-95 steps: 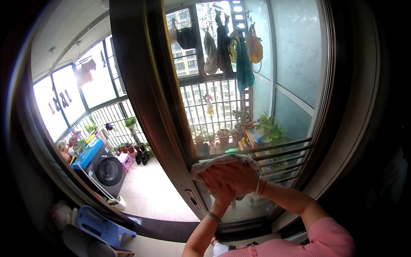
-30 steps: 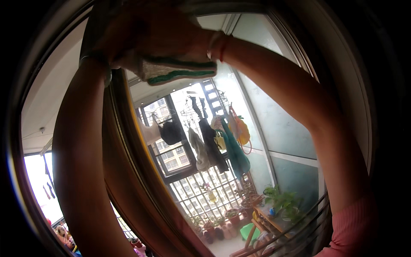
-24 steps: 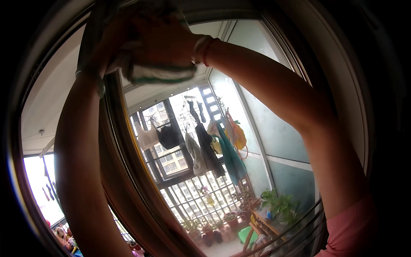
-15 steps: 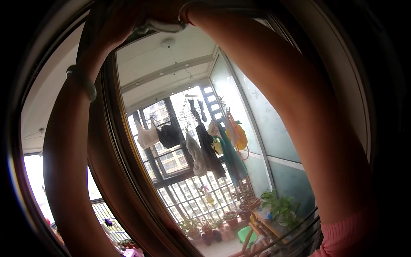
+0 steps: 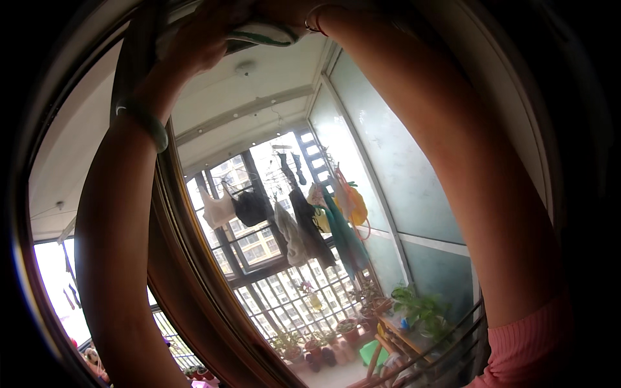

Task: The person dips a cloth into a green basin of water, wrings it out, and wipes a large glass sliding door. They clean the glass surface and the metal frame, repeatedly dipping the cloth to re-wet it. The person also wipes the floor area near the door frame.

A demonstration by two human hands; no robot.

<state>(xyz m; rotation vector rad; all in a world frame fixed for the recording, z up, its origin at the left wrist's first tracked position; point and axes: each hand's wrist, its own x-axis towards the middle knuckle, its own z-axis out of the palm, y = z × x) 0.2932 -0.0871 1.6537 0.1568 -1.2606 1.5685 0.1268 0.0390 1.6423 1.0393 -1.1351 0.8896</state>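
While cloth (image 5: 266, 33) sits near top of door frame (image 5: 194, 278), my left hand (image 5: 206, 48) and right hand (image 5: 289, 10) touching it, finger closure I cannot tell; should press evenly, overlap strokes

We look up at a white ceiling (image 5: 278, 81) with a small round fixture (image 5: 244, 66). Daylight pours through a dark-framed window (image 5: 249, 277); pale railing bars (image 5: 288, 301) run below it, and a many-storeyed building (image 5: 255, 247) stands outside. Frosted blue-green panels (image 5: 401, 152) close the right side. Lower down, we see wooden furniture (image 5: 407, 334) on a pale floor (image 5: 323, 374).
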